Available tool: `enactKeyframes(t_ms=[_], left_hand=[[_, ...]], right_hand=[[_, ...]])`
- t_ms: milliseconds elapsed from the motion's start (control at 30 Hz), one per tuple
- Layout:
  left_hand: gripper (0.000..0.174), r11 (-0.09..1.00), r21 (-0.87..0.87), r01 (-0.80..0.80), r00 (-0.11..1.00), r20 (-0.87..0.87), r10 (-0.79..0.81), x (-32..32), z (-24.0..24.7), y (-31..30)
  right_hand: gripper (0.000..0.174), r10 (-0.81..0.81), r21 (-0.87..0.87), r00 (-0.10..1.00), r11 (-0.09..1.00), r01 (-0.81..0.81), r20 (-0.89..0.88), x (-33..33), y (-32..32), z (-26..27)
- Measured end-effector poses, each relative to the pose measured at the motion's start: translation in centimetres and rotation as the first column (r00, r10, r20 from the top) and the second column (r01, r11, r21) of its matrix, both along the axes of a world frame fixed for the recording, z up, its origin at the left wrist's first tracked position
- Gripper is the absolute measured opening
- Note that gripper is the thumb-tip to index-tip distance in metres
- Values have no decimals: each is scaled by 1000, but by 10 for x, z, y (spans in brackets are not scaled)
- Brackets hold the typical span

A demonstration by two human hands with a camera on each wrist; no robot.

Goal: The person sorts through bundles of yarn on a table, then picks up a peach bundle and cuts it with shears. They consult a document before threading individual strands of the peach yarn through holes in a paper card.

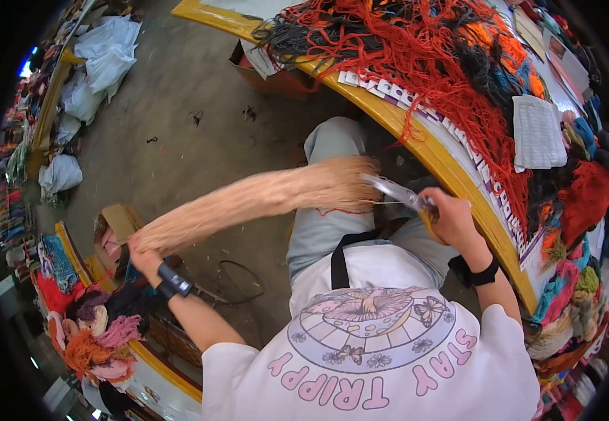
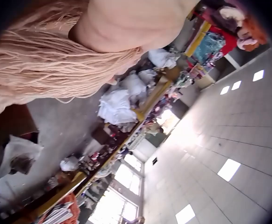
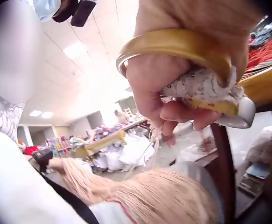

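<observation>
The long bundle of thin strands [image 1: 262, 194] is peach; the long loose tangled yarn [image 1: 452, 91] mixes red, charcoal and orange.

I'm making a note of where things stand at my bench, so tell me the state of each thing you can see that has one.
Peach yarn bundle: gripped at one end by the left hand, loose-stranded at the other.
Scissors: held in the right hand, blades too blurred to tell open or closed.
Red yarn: loose, tangled.
Cardboard box: open.
Printed sheet: unfolded, print up.
</observation>
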State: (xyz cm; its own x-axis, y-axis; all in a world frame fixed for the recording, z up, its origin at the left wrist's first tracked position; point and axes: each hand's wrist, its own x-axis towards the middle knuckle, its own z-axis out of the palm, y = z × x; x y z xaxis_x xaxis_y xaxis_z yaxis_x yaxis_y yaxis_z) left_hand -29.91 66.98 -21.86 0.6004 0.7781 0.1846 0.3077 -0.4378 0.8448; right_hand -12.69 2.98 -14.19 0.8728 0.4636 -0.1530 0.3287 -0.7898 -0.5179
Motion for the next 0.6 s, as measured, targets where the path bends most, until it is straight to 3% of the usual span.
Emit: enactKeyframes(t_ms=[67, 100, 167, 200, 233, 267, 300, 400, 467, 500, 533, 567, 600], left_hand=[[17, 996, -90, -20, 995, 93, 29, -6, 22, 29], [18, 999, 48, 16, 996, 83, -20, -2, 49, 23], [26, 995, -34, -89, 985, 148, 93, -14, 62, 86], [36, 984, -176, -26, 956, 284, 76, -13, 79, 92], [46, 903, -394, 172, 852, 520, 65, -2, 114, 80], [56, 748, -544, 380, 699, 699, 153, 10, 151, 65], [66, 433, -554, 711, 434, 830, 351, 30, 192, 15], [70, 664, -165, 729, 435, 861, -263, 83, 237, -113], [66, 696, -365, 618, 616, 775, -142, 98, 197, -132], [54, 611, -537, 582, 760, 626, -175, 96, 170, -123], [37, 475, -553, 685, 705, 667, -240, 105, 150, -134], [22, 299, -634, 713, 690, 710, -140, 115, 147, -152], [20, 272, -652, 708, 692, 718, -80, 124, 145, -157]], right_hand=[[37, 14, 15, 998, 1000, -15, 54, -15, -5, -9], [37, 21, 22, 997, 1000, -23, 80, -22, -7, -11], [37, -63, 46, 996, 997, 60, 68, -29, -7, -6], [39, -100, 103, 992, 990, 92, 78, -32, -6, -3], [41, -138, 162, 986, 979, 123, 88, -34, -6, 0], [44, -159, 211, 979, 969, 130, 127, -37, -8, 4], [47, -183, 258, 969, 956, 137, 165, -39, -10, 7], [52, -275, 338, 919, 925, 173, 281, -46, -20, 24], [53, -344, 345, 868, 913, 219, 358, -46, -31, 37], [52, -432, 372, 839, 877, 304, 332, -49, -38, 37], [51, -518, 395, 799, 832, 389, 306, -52, -47, 37], [51, -596, 415, 754, 781, 466, 275, -56, -55, 38], [50, -656, 384, 723, 738, 555, 216, -61, -64, 40]])
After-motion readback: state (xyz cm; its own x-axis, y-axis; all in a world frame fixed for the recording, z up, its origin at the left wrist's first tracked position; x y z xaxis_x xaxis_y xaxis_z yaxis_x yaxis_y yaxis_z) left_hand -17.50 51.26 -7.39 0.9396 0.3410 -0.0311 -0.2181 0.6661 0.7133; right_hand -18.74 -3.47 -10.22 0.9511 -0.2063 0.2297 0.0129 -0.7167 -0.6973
